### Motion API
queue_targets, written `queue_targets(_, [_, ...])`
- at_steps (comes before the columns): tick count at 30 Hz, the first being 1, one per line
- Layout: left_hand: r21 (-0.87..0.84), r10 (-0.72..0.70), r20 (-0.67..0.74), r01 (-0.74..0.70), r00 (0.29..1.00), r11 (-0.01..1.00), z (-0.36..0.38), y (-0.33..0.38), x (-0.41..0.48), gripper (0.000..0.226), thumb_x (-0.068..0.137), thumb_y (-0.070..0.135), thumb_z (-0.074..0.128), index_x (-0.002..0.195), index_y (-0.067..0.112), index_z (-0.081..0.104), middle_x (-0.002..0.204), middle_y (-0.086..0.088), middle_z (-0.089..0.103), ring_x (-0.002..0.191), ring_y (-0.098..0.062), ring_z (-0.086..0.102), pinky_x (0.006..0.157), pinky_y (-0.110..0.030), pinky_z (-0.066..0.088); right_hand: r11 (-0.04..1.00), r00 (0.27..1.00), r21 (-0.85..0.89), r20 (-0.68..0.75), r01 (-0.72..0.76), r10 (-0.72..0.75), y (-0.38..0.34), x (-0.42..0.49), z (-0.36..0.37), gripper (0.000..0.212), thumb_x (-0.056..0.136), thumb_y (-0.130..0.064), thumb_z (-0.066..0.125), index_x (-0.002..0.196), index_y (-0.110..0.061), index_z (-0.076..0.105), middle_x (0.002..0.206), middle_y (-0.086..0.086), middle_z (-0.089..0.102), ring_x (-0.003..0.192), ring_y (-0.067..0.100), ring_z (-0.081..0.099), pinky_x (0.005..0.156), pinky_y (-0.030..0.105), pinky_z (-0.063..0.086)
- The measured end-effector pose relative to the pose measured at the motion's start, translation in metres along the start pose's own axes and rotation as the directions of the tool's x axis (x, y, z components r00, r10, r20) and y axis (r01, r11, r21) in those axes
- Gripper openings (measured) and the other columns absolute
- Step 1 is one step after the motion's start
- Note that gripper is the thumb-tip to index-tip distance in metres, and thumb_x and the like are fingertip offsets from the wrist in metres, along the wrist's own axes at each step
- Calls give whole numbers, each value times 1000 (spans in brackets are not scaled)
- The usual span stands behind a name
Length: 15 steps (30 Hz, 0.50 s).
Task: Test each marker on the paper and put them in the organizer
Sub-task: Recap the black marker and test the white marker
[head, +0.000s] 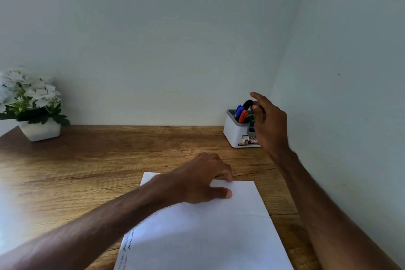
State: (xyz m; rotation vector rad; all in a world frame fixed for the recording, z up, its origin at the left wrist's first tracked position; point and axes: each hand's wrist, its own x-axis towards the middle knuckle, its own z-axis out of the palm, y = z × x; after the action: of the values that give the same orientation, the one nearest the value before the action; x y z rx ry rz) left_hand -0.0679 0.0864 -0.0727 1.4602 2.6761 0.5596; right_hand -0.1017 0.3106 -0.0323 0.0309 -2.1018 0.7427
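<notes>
**Paper marked at its edge, three markers at the organizer**

Paper [208, 237] lies nearest us, a white sheet on the wooden tabletop [87, 171]. Short wavy test lines [129, 241] in dark and red ink show along its left edge, partly hidden by the left forearm. A potted plant [32, 103] with white flowers stands at the far left, well apart from the work.

We see the left hand [197, 180] resting on the far end of the sheet. Its fingers are loosely bent, the thumb and fingertips are on the paper, and it grips nothing.

The right hand [269, 125] reaches to the white organizer [234, 133] in the far right corner. Its fingers meet the cap of the black marker [247, 104], but we cannot tell whether they pinch the marker or merely touch it.

The black marker stands in the rear compartment beside the blue marker [238, 110] and the red marker [242, 115].

We judge the task to be near its end. Strokes are on the sheet, no marker lies on the visible tabletop, and all three seen are in the organizer. Only letting go of the black one appears to be left.
</notes>
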Motion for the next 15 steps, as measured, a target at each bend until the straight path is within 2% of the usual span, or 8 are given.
queue_targets(2, [-6, -4, 1, 4, 1000, 1000, 1, -1, 0, 37, 95, 48, 63, 128, 31, 63, 134, 12, 56, 125, -6, 43, 105, -30, 41, 1000, 999, 1, -34, -5, 5, -2, -1, 0, 34, 107, -7, 50, 140, -8, 60, 129, 12, 70, 118, 22, 68, 96, 12, 45])
queue_targets(5, [-2, 5, -1, -5, 1000, 1000, 1, -1, 0, 38, 95, 48, 63, 129, 31, 62, 134, 13, 55, 125, -5, 43, 104, -26, 39, 1000, 994, -10, -105, 17, -18, -7, -3, -2, 31, 106, -8, 52, 135, -6, 63, 130, 10, 70, 120, 20, 67, 99, 21, 49])
queue_targets(7, [-1, 10, -1, -10, 1000, 1000, 1, -1, 0, 38, 95, 48, 63, 129, 30, 63, 135, 12, 55, 125, -5, 42, 104, -25, 38, 997, 983, -45, -170, 59, -66, -12, -4, -5, 26, 104, -7, 54, 127, -4, 67, 124, 10, 72, 114, 21, 69, 96, 29, 56])
queue_targets(9, [-4, 9, 2, -9, 1000, 1000, 0, -2, 1, 38, 95, 48, 63, 128, 30, 63, 134, 11, 56, 125, -6, 43, 104, -27, 38, 994, 966, -61, -240, 85, -97, -20, -5, -9, 21, 101, -4, 56, 117, -4, 69, 116, 9, 74, 105, 21, 70, 86, 37, 61])
queue_targets(11, [-6, 10, 4, -10, 1000, 1000, 0, -1, 1, 38, 95, 47, 63, 128, 30, 63, 133, 11, 56, 125, -7, 44, 103, -26, 38, 993, 947, -43, -297, 112, -120, -30, -8, -13, 20, 97, 0, 57, 111, -4, 69, 112, 8, 73, 102, 19, 70, 82, 32, 61])
queue_targets(14, [-1, 13, 5, -13, 1000, 1000, 0, -1, 1, 38, 95, 46, 64, 128, 28, 64, 134, 9, 57, 123, -8, 45, 96, -21, 36, 984, 922, -5, -349, 178, -169, -46, -21, -22, 20, 91, 6, 56, 105, -1, 69, 107, 11, 73, 99, 16, 69, 81, 6, 50])
queue_targets(15, [-4, 11, 5, -11, 1000, 1000, 0, 0, 1, 38, 95, 45, 64, 128, 27, 64, 134, 9, 57, 123, -8, 45, 95, -21, 36, 979, 916, -1, -352, 204, -191, -51, -27, -25, 21, 89, 8, 55, 103, 1, 69, 104, 12, 73, 98, 16, 68, 82, 3, 47])
